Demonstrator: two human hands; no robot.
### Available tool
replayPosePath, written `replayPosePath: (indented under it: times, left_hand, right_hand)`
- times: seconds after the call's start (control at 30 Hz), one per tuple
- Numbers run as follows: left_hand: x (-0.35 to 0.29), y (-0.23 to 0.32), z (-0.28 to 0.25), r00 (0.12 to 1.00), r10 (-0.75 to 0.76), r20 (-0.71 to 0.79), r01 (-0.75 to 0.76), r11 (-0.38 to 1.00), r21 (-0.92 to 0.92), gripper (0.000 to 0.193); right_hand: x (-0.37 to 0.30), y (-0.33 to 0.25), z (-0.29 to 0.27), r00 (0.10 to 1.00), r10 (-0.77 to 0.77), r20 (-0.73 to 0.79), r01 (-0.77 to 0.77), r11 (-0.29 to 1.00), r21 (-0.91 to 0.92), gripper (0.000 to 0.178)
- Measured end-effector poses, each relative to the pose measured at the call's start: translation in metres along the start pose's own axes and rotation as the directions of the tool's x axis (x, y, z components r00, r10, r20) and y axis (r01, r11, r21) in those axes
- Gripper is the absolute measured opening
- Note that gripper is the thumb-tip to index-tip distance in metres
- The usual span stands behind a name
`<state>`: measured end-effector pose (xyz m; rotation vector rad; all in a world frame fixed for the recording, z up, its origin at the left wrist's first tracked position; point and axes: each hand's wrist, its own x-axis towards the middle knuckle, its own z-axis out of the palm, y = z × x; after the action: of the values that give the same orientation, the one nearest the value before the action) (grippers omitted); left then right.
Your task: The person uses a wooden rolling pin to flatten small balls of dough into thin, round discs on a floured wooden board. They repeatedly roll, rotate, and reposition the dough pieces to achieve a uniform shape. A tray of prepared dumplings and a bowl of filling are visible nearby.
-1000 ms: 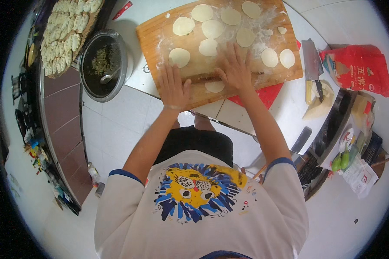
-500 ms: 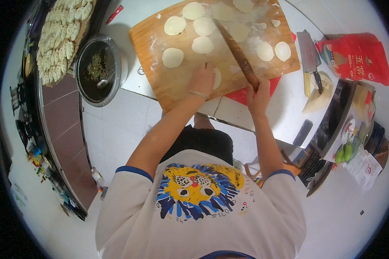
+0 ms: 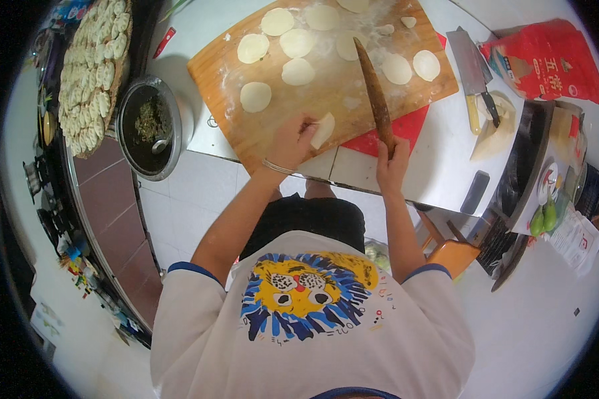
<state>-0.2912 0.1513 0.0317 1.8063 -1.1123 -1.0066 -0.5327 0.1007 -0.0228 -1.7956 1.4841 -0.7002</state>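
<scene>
My left hand (image 3: 291, 139) pinches a thin dough wrapper (image 3: 323, 131) by its edge, lifted off the near part of a floured wooden board (image 3: 273, 120). In my right hand (image 3: 393, 163) is the near end of a dark wooden rolling pin (image 3: 374, 93); its tapered far end points away over the board. Several round dough wrappers (image 3: 296, 43) lie spread across the far and left parts of the board. Two more rounds (image 3: 397, 68) rest right of the pin, with small dough pieces (image 3: 408, 22) beyond them.
At the left stand a metal bowl of dark filling (image 3: 154, 123) with a spoon and a tray of shaped dumplings (image 3: 93, 80). Right of the board lie a cleaver (image 3: 468, 63), a yellow-handled knife (image 3: 473, 116), a phone (image 3: 475, 193) and a red bag (image 3: 546, 63).
My left hand has lifted the wrapper from the board and moved slightly left and nearer. The rolling pin has swung more upright, its far end now nearer, still in my right hand.
</scene>
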Motion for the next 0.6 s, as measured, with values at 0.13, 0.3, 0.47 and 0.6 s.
replayPosePath:
  times: [0.13,0.3,0.47,0.6]
  left_hand:
    - [-0.02,-0.054,0.032,0.953,-0.272,-0.131,0.199,0.894,-0.401,0.029]
    - [-0.063,-0.054,0.014,0.95,-0.283,-0.132,0.292,0.955,0.055,0.042]
    - [-0.048,-0.066,-0.023,0.972,0.209,-0.103,-0.086,0.733,0.675,0.064]
    - [0.03,-0.064,-0.032,0.958,0.28,-0.056,-0.163,0.698,0.697,0.069]
  right_hand:
    - [0.01,-0.001,0.0,0.997,-0.071,0.001,0.071,0.997,-0.025,0.025]
    - [0.028,-0.004,-0.006,0.918,-0.287,0.275,0.348,0.913,-0.21,0.036]
    - [0.05,-0.019,0.021,0.736,-0.402,0.545,0.613,0.736,-0.286,0.043]
    - [0.106,-0.037,0.052,0.76,-0.489,0.428,0.65,0.592,-0.476,0.054]
